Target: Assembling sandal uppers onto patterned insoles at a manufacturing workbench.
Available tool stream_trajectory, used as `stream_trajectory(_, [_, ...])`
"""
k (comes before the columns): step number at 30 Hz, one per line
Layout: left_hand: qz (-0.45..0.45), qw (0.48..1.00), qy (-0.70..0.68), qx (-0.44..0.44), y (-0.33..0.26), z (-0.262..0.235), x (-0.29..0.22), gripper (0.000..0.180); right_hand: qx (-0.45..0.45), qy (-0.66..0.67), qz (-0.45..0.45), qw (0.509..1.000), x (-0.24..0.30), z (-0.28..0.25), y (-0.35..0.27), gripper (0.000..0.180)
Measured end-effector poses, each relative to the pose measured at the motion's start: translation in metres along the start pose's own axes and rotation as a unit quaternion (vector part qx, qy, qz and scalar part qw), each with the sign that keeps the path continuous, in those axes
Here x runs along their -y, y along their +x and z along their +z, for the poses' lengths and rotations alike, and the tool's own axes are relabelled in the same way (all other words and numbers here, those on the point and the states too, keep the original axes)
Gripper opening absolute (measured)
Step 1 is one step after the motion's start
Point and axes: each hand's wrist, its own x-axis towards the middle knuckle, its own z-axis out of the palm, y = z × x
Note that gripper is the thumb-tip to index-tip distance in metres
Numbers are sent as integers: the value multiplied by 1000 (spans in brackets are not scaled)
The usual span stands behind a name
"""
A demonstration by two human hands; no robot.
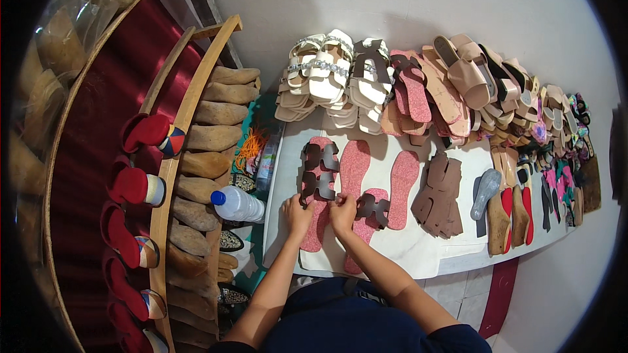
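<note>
A pink speckled insole (314,235) lies on the white work surface in front of me, with two dark sandal straps across it and a further pink part at its far end. My left hand (298,214) is closed at the near left corner of the lower dark strap (318,185). Opposite it, my right hand (342,213) pinches near the strap's right corner. Beyond sits the upper dark strap (320,155). Just right of my right hand, another dark strap (373,209) rests across a second pink insole (374,229). The fingertips partly hide what they grip.
More pink insoles (403,189) and a stack of brown cut pieces (439,196) lie to the right. White sandals (327,72) and beige sandals (471,75) are piled along the wall. A blue-capped bottle (239,205) and a rack of wooden shoe lasts (212,137) stand left.
</note>
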Motion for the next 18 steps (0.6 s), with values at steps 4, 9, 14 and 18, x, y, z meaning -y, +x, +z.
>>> stream_trajectory(4, [-8,1000,26,1,0,-5,-11,52,-57,-73,-64,994,1,0,3,30])
stream_trajectory(9, [2,1000,17,2,-2,-4,-13,61,-76,-73,-95,990,-1,-1,1,31])
stream_trajectory(14, [-25,996,-88,-20,-20,1,-9,66,42,-3,-72,997,8,-16,-14,23])
stream_trajectory(18, [-20,993,-115,-22,-35,-10,-26,57,69,79,-96,990,11,-28,-26,21])
